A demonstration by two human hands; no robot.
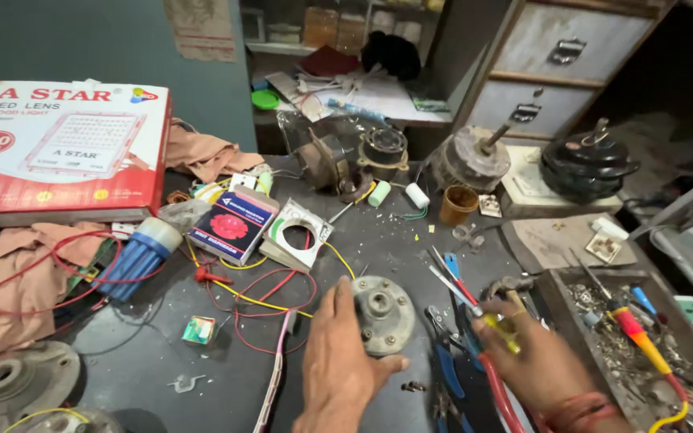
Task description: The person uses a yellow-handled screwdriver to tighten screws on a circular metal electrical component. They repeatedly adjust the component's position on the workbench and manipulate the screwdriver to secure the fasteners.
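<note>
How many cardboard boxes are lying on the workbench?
3: a large red and white box at far left, a small dark blue box near the middle, and a white box with a round cut-out beside it. Clutter may hide others.

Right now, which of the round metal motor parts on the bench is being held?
The grey disc with a centre hole, under the left hand. The other round parts, like the one at the bench's near-left corner, lie untouched.
</note>
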